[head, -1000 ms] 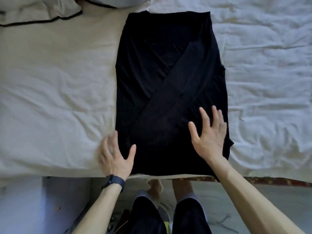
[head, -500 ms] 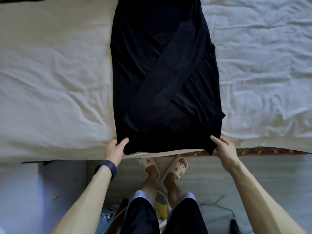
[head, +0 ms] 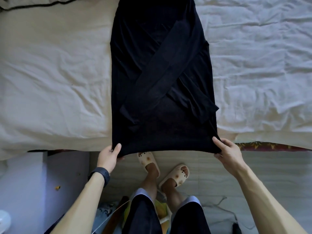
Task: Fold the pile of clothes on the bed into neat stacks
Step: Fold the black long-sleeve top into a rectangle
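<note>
A black long-sleeved garment (head: 152, 68) lies lengthwise on the bed, its sides folded in and its two sleeves crossed over the front. Its bottom hem hangs just past the bed's near edge. My left hand (head: 109, 154) pinches the hem's left corner, thumb on top. My right hand (head: 227, 153) pinches the hem's right corner the same way. The hem is stretched taut between the two hands. The garment's top runs out of view at the frame's upper edge.
The bed (head: 50, 85) carries a wrinkled pale sheet on both sides of the garment. A dark-trimmed cloth (head: 33, 4) lies at the far left. My feet in cream slippers (head: 148, 162) stand on the floor below the bed edge, with clutter near my legs.
My hands left the garment's lower front, where they lay flat, and took hold of the two hem corners. The hem is now lifted slightly off the bed edge and pulled toward me.
</note>
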{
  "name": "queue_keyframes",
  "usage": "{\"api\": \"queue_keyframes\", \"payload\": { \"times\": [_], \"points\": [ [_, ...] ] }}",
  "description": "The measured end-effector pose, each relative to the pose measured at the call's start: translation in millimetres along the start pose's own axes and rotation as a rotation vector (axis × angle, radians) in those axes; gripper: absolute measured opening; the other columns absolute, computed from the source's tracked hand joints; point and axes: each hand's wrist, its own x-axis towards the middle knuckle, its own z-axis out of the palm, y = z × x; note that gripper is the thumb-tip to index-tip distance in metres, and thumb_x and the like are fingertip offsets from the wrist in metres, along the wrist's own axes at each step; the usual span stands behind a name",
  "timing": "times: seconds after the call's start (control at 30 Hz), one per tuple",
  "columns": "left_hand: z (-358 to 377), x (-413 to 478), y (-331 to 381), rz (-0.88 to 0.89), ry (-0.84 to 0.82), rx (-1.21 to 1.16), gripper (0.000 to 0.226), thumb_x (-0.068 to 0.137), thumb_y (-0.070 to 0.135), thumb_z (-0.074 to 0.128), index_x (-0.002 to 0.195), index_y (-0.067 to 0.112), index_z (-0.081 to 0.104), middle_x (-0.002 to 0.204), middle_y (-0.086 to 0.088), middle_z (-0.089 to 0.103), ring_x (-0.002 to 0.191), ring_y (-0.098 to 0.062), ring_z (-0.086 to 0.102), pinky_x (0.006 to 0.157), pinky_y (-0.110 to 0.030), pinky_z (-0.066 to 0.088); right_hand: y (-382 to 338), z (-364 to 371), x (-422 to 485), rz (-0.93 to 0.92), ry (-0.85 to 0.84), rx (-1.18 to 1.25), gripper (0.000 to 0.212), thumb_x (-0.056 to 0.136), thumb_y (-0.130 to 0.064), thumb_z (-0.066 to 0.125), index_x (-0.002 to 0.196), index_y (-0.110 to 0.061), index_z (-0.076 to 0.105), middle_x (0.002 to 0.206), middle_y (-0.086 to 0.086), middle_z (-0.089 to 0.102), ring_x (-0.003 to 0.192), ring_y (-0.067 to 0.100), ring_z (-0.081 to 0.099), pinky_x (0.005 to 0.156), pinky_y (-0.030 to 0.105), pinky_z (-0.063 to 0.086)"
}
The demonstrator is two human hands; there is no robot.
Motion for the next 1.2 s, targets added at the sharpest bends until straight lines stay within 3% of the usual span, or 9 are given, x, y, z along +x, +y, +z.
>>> {"api": "queue_keyframes", "payload": {
  "times": [0.07, 0.2, 0.27, 0.4, 0.57, 0.73, 0.9, 1.03, 1.2],
  "points": [
    [-2, -12, 4, 0.003, 0.051, -0.034, 0.04, 0.098, 0.047, 0.055, 0.07, 0.019, 0.056, 0.071, 0.002, 0.062, 0.063, -0.012, 0.063, 0.058, -0.027, 0.043, -2, -4, -9, -0.011, -0.013, 0.015, 0.018, 0.09, -0.028, 0.078, 0.092, -0.011, 0.073, 0.078, -0.002, 0.073, 0.068, 0.005, 0.067, 0.053, 0.019, 0.05],
    [-11, -32, 10, 0.013, 0.132, -0.104, 0.036, 0.097, 0.048, 0.057, 0.067, 0.031, 0.051, 0.07, 0.007, 0.058, 0.072, -0.025, 0.063, 0.071, -0.037, 0.051, -10, -11, -28, -0.073, 0.009, 0.045, 0.017, 0.087, -0.023, 0.08, 0.097, -0.012, 0.072, 0.087, -0.001, 0.078, 0.077, 0.009, 0.073, 0.066, 0.026, 0.054],
    [-17, -46, 15, 0.027, 0.159, -0.134, 0.033, 0.098, 0.047, 0.057, 0.068, 0.034, 0.054, 0.071, 0.01, 0.058, 0.073, -0.023, 0.062, 0.074, -0.039, 0.051, -16, -16, -40, -0.099, 0.024, 0.051, 0.018, 0.088, -0.023, 0.08, 0.099, -0.012, 0.071, 0.089, 0.0, 0.079, 0.08, 0.011, 0.074, 0.07, 0.028, 0.054],
    [-32, -84, 20, 0.034, 0.183, -0.192, 0.028, 0.099, 0.046, 0.057, 0.072, 0.038, 0.059, 0.074, 0.014, 0.061, 0.07, -0.012, 0.06, 0.074, -0.036, 0.05, -26, -27, -75, -0.104, 0.012, 0.047, 0.019, 0.089, -0.022, 0.079, 0.1, -0.01, 0.07, 0.089, 0.002, 0.079, 0.078, 0.012, 0.075, 0.064, 0.024, 0.056],
    [-56, -138, 6, -0.007, 0.181, -0.175, 0.024, 0.099, 0.044, 0.056, 0.079, 0.032, 0.06, 0.076, 0.015, 0.06, 0.07, -0.008, 0.054, 0.058, -0.025, 0.039, -22, -45, -127, 0.024, -0.015, 0.044, 0.027, 0.084, -0.017, 0.083, 0.103, -0.001, 0.071, 0.077, 0.001, 0.076, 0.065, 0.009, 0.07, 0.053, 0.021, 0.053],
    [-68, -169, -12, -0.117, 0.113, -0.251, 0.02, 0.097, 0.039, 0.062, 0.082, 0.026, 0.064, 0.084, 0.008, 0.067, 0.069, -0.016, 0.066, 0.056, -0.029, 0.049, -12, -57, -163, 0.173, -0.066, 0.119, 0.031, 0.081, -0.02, 0.086, 0.101, -0.004, 0.068, 0.081, 0.007, 0.072, 0.056, 0.012, 0.057, 0.051, 0.022, 0.049],
    [-78, -151, 15, -0.118, 0.101, -0.414, 0.014, 0.096, 0.032, 0.067, 0.106, 0.023, 0.064, 0.108, 0.002, 0.067, 0.091, -0.028, 0.07, 0.075, -0.041, 0.056, -25, -45, -152, 0.168, -0.056, 0.355, 0.015, 0.096, -0.015, 0.069, 0.106, -0.01, 0.059, 0.091, 0.008, 0.069, 0.07, 0.017, 0.064, 0.051, 0.022, 0.052],
    [-92, -125, 74, -0.016, -0.004, -0.535, 0.011, 0.099, 0.022, 0.061, 0.108, 0.025, 0.067, 0.098, 0.003, 0.069, 0.064, -0.015, 0.067, 0.054, -0.027, 0.05, -63, -29, -126, 0.139, -0.08, 0.434, 0.011, 0.103, -0.007, 0.055, 0.107, -0.012, 0.064, 0.101, 0.009, 0.066, 0.082, 0.02, 0.063, 0.054, 0.022, 0.055],
    [-114, -63, 149, 0.048, -0.197, -0.397, 0.019, 0.09, 0.014, 0.072, 0.105, 0.025, 0.073, 0.095, 0.004, 0.071, 0.079, -0.013, 0.065, 0.071, -0.027, 0.047, -127, 3, -73, 0.09, -0.109, 0.411, 0.018, 0.097, -0.005, 0.057, 0.11, -0.006, 0.069, 0.09, 0.006, 0.066, 0.076, 0.016, 0.067, 0.061, 0.021, 0.057]
  ]
}}
